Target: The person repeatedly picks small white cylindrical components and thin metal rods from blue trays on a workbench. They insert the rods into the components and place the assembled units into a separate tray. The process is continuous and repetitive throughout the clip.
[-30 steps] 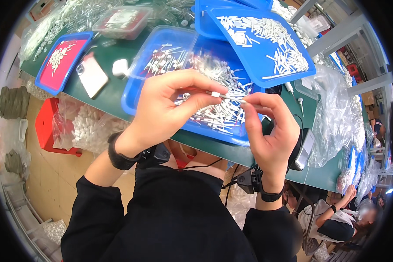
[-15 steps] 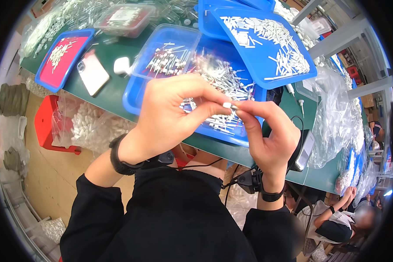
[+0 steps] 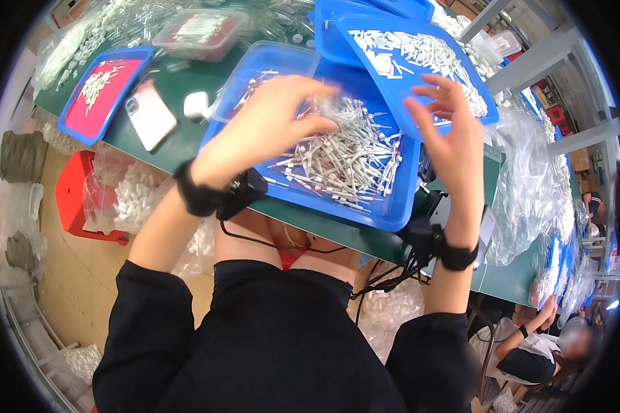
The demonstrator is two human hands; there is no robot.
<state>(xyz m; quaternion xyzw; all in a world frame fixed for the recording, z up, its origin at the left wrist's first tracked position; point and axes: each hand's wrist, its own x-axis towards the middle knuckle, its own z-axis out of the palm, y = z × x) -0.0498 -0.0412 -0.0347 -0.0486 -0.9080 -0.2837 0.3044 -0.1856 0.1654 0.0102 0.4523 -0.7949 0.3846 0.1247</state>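
Over the left part of the blue tray (image 3: 390, 219) hovers my left hand (image 3: 272, 117), its thumb and forefinger apart and blurred by motion. A whitish smear lies near its fingertips; I cannot make out what it is. Thin white-and-silver stick-like parts with white caps (image 3: 348, 158) are heaped in the tray below. My right hand (image 3: 451, 131) is raised at the tray's right, fingers spread and holding nothing. It is in front of a tilted blue tray (image 3: 393, 96) of short white sticks (image 3: 420, 51). A clear plastic tub (image 3: 286, 58) is partly hidden behind my left hand.
Left on the green table are a pink-lined blue tray (image 3: 89, 127) with pale sticks, a phone (image 3: 151, 117) and a small white case (image 3: 196, 104). A lidded clear box (image 3: 203, 31) stands behind. Plastic bags (image 3: 523, 186) lie right; a co-worker (image 3: 530, 351) sits at lower right.
My hands, which were together pinching a small white-capped part, have separated. The right hand has moved up and right and spread its fingers; the left has shifted slightly up and left and opened.
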